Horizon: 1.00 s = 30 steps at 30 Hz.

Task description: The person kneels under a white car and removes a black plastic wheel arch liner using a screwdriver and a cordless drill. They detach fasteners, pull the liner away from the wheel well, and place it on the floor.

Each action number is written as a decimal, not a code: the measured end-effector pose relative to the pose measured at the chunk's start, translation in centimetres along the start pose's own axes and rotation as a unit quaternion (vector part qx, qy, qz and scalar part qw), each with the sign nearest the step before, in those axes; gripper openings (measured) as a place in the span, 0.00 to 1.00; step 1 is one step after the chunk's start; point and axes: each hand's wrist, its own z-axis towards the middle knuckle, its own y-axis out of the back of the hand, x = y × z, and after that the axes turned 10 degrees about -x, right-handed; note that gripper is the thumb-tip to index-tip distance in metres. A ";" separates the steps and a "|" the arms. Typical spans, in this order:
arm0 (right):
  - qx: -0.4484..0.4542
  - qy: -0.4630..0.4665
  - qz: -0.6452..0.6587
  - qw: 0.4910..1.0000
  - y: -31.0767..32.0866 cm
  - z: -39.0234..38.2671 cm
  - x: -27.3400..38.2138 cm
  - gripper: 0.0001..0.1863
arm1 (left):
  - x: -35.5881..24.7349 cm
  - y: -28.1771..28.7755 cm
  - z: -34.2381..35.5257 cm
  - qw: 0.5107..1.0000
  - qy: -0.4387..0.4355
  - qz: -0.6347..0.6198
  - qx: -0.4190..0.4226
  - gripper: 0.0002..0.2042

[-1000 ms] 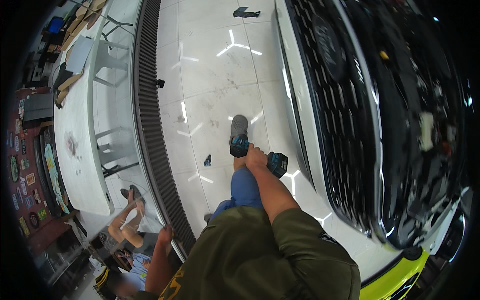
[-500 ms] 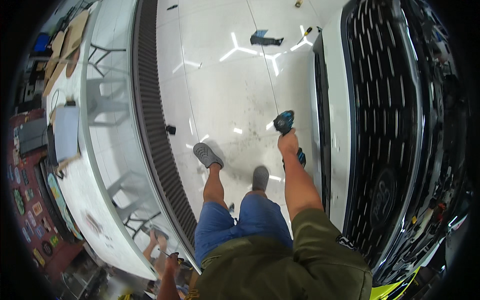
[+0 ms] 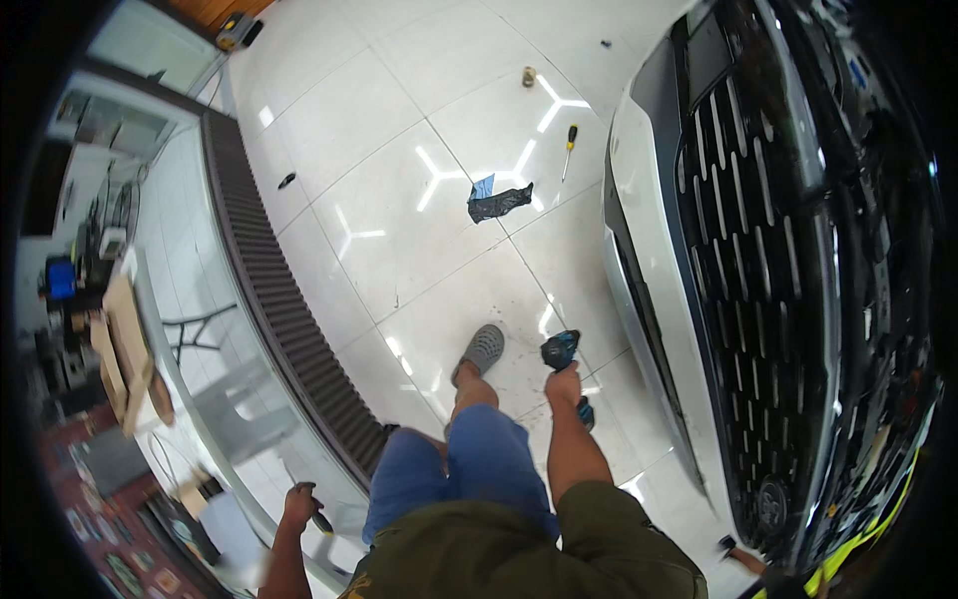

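Observation:
My right hand (image 3: 564, 387) is closed round the grip of a teal-and-black cordless drill (image 3: 561, 349), held low over the floor beside the car's front bumper. The drill's battery end shows below my wrist. Out to the left, my left hand (image 3: 299, 502) is closed on a screwdriver (image 3: 320, 523); its black-and-yellow handle end sticks out below the fist and the thin shaft points up past the fingers. The white car's front end (image 3: 654, 250), with its black slatted grille (image 3: 743, 240), stands to my right, apart from both hands.
On the tiled floor ahead lie a crumpled black plastic piece (image 3: 502, 204) with blue on it, another screwdriver (image 3: 571, 140), a small roll (image 3: 528, 77) and a small dark object (image 3: 287, 181). A glass partition's ribbed base (image 3: 264, 280) runs along my left. Another person's hand (image 3: 743, 557) shows at lower right.
I have stepped forward along the car, and the floor items are now nearer. My left hand has come up with the screwdriver. The drill stays in my right hand.

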 end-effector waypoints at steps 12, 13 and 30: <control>-0.045 0.071 0.007 0.996 -2.3 9.4 12.4 0.28 | -40.9 -1.7 25.8 0.887 -0.286 0.356 0.063 0.17; -0.057 0.064 0.040 0.996 -3.0 9.9 14.6 0.27 | -43.0 -1.8 29.3 0.833 -0.381 0.398 0.046 0.18; -0.277 0.010 0.269 0.922 -5.7 29.1 36.4 0.22 | -64.7 -13.7 62.6 0.768 -0.523 0.369 -0.022 0.18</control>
